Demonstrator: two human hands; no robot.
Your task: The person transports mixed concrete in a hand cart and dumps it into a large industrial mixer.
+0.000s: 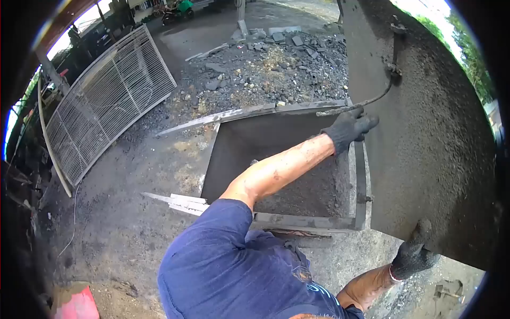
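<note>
Near the upper corner of an open metal bin point(361, 181), my left hand point(350, 129) wears a dark glove. Its fingers are curled at a bent metal rod point(380, 95), which is joined to the face of a large dirt-coated metal panel point(430, 138). The panel stands tilted up along the bin's right side. At the panel's lower edge, my right hand point(414, 259), also gloved, grips the rim with the thumb over its face. Dark, gritty material point(313, 191) lies inside the bin, partly hidden behind my left arm.
A slatted metal grate point(111, 98) leans at the left, beside a curved pole point(48, 138). Beyond the bin lies a heap of broken dark rubble point(265, 69). A post point(241, 18) rises behind it. A red piece point(79, 304) is on the ground at lower left.
</note>
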